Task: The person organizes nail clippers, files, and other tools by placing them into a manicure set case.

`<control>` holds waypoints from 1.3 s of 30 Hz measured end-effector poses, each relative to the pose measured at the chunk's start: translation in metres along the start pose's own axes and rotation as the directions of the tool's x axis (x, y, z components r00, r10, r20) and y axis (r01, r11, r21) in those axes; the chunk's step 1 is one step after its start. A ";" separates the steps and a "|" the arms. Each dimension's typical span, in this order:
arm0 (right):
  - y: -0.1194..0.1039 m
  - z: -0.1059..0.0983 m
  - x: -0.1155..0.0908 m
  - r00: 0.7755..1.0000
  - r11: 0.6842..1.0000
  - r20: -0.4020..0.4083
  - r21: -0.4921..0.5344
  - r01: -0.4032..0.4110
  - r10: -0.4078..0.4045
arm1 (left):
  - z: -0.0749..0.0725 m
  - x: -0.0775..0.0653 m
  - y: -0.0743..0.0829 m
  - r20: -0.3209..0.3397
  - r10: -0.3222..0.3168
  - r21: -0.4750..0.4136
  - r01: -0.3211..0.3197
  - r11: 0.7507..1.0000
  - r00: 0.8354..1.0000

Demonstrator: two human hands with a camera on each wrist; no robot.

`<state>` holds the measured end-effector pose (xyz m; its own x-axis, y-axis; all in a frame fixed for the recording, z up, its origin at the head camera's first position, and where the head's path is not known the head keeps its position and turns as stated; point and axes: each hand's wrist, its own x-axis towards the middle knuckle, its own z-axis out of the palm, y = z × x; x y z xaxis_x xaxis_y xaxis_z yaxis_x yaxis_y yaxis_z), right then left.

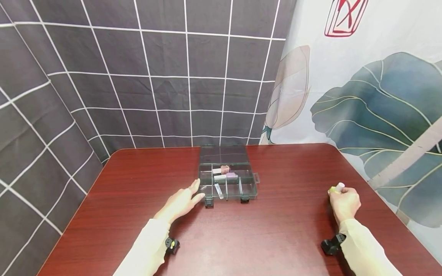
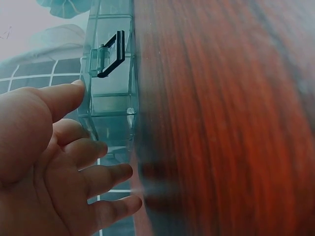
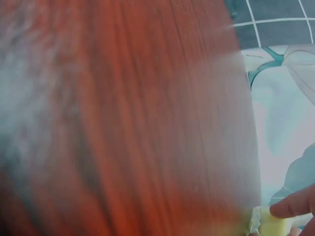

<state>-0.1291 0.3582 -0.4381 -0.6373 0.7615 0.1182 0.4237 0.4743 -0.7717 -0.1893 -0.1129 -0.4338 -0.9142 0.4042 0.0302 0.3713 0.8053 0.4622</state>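
Observation:
A clear divided plastic box [image 1: 248, 188] stands on the table with its lid raised at the back. Inside lie a pink nail polish bottle [image 1: 225, 169], a purple one [image 1: 231, 175] and a slim pale stick-like item [image 1: 219, 191]. My left hand [image 1: 179, 203] is spread at the box's left front corner, thumb near a black latch [image 2: 118, 54] and fingers along the side. Far to the right, my right hand [image 1: 345, 203] pinches a yellow nail polish bottle [image 3: 273, 225] with a white cap [image 1: 340, 186]. In the right wrist view only the thumb and fingertips show.
The red-brown wooden table [image 1: 283, 230] runs back to a dark gridded curtain [image 1: 165, 92]. A white cloth with large leaf prints [image 1: 380, 103] hangs along the right edge. A second black latch [image 1: 244, 198] sticks out from the box's front.

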 end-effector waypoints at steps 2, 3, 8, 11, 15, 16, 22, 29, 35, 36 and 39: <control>-0.001 -0.002 -0.001 1.000 1.000 0.029 -0.011 0.001 -0.001 | 0.000 0.000 0.000 0.007 -0.008 -0.003 0.008 1.000 1.000; -0.002 -0.002 -0.001 0.999 1.000 0.042 -0.014 0.001 0.000 | 0.000 0.000 0.000 0.012 -0.012 -0.003 0.012 1.000 1.000; -0.012 -0.004 -0.004 0.995 1.000 0.095 0.007 0.008 -0.009 | -0.001 0.000 0.001 0.023 -0.025 -0.003 0.025 1.000 0.999; -0.018 -0.001 -0.004 0.989 0.992 0.150 0.127 -0.006 -0.013 | -0.002 0.001 0.002 0.020 -0.025 -0.005 0.025 1.000 0.999; -0.024 0.005 -0.004 0.974 0.962 0.223 0.272 -0.023 -0.040 | -0.003 0.000 0.002 0.013 -0.015 -0.008 0.015 1.000 1.000; -0.025 0.006 -0.005 0.972 0.961 0.229 0.275 -0.013 -0.052 | -0.003 0.000 0.002 0.011 -0.010 -0.006 0.010 1.000 1.000; -0.035 0.013 -0.010 0.963 0.973 0.239 0.221 0.074 -0.127 | -0.002 -0.001 0.002 0.009 -0.006 -0.009 0.006 1.000 1.000; -0.048 0.021 -0.011 0.920 0.920 0.308 0.373 0.119 -0.243 | -0.003 -0.001 0.003 0.021 -0.021 -0.015 0.021 1.000 1.000; -0.061 0.025 -0.015 0.876 0.916 0.352 0.343 0.208 -0.331 | -0.003 -0.001 0.002 0.019 -0.013 -0.014 0.013 1.000 1.000; -0.063 0.026 -0.016 0.871 0.914 0.358 0.346 0.212 -0.337 | -0.003 -0.001 0.002 0.021 -0.011 -0.011 0.011 1.000 1.000; -0.071 0.031 -0.018 0.852 0.902 0.369 0.361 0.236 -0.370 | -0.002 -0.001 0.001 0.023 -0.012 -0.004 0.012 1.000 1.000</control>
<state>-0.1673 0.2968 -0.4044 -0.9377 0.3104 0.1560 -0.0005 0.4476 -0.8942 -0.1883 -0.1133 -0.4310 -0.9146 0.4044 0.0045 0.3597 0.8084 0.4659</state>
